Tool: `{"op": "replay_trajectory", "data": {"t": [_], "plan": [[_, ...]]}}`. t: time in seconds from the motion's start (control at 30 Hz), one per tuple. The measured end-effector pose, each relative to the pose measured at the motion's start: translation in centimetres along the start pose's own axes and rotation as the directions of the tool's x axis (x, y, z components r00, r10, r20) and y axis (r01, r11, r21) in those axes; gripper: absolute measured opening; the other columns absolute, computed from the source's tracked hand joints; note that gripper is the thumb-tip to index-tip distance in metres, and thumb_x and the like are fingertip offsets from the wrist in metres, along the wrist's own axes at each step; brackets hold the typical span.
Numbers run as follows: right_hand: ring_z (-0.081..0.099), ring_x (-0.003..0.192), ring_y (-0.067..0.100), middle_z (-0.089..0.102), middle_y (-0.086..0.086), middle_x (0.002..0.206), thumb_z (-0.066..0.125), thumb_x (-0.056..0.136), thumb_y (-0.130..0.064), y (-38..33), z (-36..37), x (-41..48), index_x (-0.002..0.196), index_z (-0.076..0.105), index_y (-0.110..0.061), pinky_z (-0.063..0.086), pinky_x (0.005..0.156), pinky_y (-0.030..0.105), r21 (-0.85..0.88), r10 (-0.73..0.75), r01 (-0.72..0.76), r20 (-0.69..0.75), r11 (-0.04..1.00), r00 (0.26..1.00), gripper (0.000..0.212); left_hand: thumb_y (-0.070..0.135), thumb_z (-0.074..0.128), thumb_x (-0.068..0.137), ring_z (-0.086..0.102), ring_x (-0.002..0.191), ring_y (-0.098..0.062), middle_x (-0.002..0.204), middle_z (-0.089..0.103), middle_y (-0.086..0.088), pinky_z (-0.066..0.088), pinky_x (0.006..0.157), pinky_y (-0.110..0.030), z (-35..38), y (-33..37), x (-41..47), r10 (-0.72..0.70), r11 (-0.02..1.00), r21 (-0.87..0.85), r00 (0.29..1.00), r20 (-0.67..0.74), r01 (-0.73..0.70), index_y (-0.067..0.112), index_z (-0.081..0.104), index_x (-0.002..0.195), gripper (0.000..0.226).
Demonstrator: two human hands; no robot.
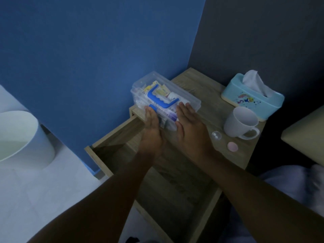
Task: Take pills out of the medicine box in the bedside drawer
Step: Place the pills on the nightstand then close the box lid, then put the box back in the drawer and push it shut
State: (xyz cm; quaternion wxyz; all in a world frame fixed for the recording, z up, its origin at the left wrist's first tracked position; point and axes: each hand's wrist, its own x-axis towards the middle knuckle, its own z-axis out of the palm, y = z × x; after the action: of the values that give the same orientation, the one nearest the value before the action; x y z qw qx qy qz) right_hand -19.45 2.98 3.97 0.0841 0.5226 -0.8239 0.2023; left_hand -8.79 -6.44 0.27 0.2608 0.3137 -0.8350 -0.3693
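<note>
Medicine box (166, 97): clear plastic, blue handle (161, 99) on the lid, lid on. Sits at the rear left corner of the bedside tabletop (206, 109), its near end reaching the front edge above the open drawer (175, 186). Packets inside show yellow, white and purple; print on them too blurred to read. No brand legible on the box.

Left hand (151, 132): fingers flat and extended against the box's near left side, not curled. Right hand (191, 127): palm down, fingers straight, laid along the box's near right side and lid edge. Both hands press the box between them; neither is clenched.

Drawer pulled well out toward the camera, interior dark, contents not discernible. Its left rail runs close to the blue wall (87, 58).

Right of the box: bare strip of tabletop, then a white mug (241, 122), handle toward the camera. Behind it a light-blue tissue box (252, 99) with a cartoon print, no readable words, tissue standing up. Near the front edge, a small clear round cap or capsule (216, 135) and a pink round item (232, 146), apart from each other and from the right hand.

White bin (21, 137) on the floor at far left, well apart.
</note>
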Motion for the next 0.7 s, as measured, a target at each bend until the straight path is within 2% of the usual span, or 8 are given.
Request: {"op": "replay_trajectory", "data": {"t": [0.1,0.17,0.23,0.3,0.4,0.5,0.57,0.7], "plan": [[0.032,0.148,0.029,0.043,0.016,0.154,0.049,0.099,-0.020,-0.2,-0.5,0.0,0.146,0.044,-0.003,0.038,0.116,0.045,0.024,0.005,-0.006,0.031,1.000,1.000,0.050,0.031,0.032,0.091,0.014,0.151,-0.028,0.161,0.015,-0.020,0.019,0.122,-0.045,-1.5,-0.7,-0.1,0.103,0.990,0.095,0.994,0.031,-0.105,-0.003,0.015,0.153,0.072],[0.030,0.149,0.024,0.041,0.012,0.156,0.046,0.101,-0.022,-0.3,-0.9,0.0,0.147,0.043,-0.006,0.037,0.117,0.043,0.053,0.018,-0.020,0.047,0.998,0.999,0.049,0.026,0.037,0.094,0.023,0.149,-0.022,0.160,0.024,-0.015,0.028,0.119,-0.043,-2.3,-0.8,0.1,0.027,0.999,0.021,1.000,-0.009,-0.027,0.003,0.022,0.153,0.065],[0.034,0.147,0.019,0.046,0.009,0.153,0.048,0.101,-0.025,-0.5,-1.3,0.2,0.145,0.047,-0.008,0.038,0.116,0.038,0.117,0.046,-0.048,0.017,0.992,0.999,0.046,0.015,0.043,0.097,0.032,0.142,-0.011,0.156,0.033,-0.008,0.039,0.112,-0.028,-3.4,-0.6,0.7,-0.026,0.998,-0.062,0.994,-0.108,0.019,0.012,0.027,0.152,0.058],[0.049,0.134,0.010,0.058,0.006,0.142,0.051,0.100,-0.031,-0.7,-1.7,0.5,0.134,0.058,-0.012,0.046,0.108,0.031,0.211,0.103,-0.087,-0.066,0.974,0.992,0.040,0.012,0.045,0.097,0.044,0.131,-0.008,0.150,0.041,-0.005,0.042,0.103,-0.018,-4.7,-0.5,1.9,-0.074,0.988,-0.145,0.981,-0.178,0.049,0.014,0.029,0.151,0.056],[0.058,0.111,0.003,0.065,0.000,0.123,0.053,0.098,-0.038,-0.6,-1.7,1.3,0.124,0.061,-0.019,0.043,0.084,0.012,0.343,0.322,-0.253,-0.161,0.905,0.933,0.033,0.017,0.048,0.097,0.038,0.139,-0.021,0.152,0.039,-0.010,0.027,0.112,-0.023,-6.5,-0.7,5.5,-0.163,0.980,-0.153,0.952,-0.261,0.125,0.007,0.032,0.149,0.055],[0.060,0.101,0.007,0.059,0.002,0.129,0.054,0.096,-0.048,0.1,-1.6,3.2,0.135,0.052,-0.019,0.035,0.064,0.009,0.501,0.667,-0.572,-0.014,0.649,0.744,0.049,0.039,0.046,0.099,0.036,0.141,-0.026,0.153,0.039,-0.013,0.027,0.113,-0.030,-7.6,-0.9,9.2,-0.305,0.951,-0.100,0.937,-0.169,0.292,0.007,0.034,0.149,0.061],[0.053,0.081,0.003,0.061,0.003,0.129,0.051,0.095,-0.055,0.6,-1.6,4.5,0.135,0.052,-0.017,0.031,0.054,0.011,0.502,0.784,-0.722,0.130,0.475,0.607,0.055,0.053,0.042,0.096,0.043,0.136,-0.030,0.148,0.045,-0.015,0.035,0.108,-0.034,-7.6,-1.2,11.0,-0.376,0.925,-0.082,0.924,-0.067,0.370,0.009,0.040,0.145,0.066],[0.069,0.085,0.014,0.070,0.005,0.115,0.062,0.089,-0.055,0.7,-1.0,5.0,0.129,0.059,-0.014,0.055,0.063,0.026,0.657,0.828,-0.732,0.302,0.178,0.473,0.057,0.057,0.052,0.089,0.055,0.120,-0.031,0.133,0.057,-0.013,0.040,0.088,-0.028,-6.8,-1.6,12.1,-0.417,0.908,-0.080,0.906,-0.073,0.412,0.013,0.050,0.132,0.062]]}}
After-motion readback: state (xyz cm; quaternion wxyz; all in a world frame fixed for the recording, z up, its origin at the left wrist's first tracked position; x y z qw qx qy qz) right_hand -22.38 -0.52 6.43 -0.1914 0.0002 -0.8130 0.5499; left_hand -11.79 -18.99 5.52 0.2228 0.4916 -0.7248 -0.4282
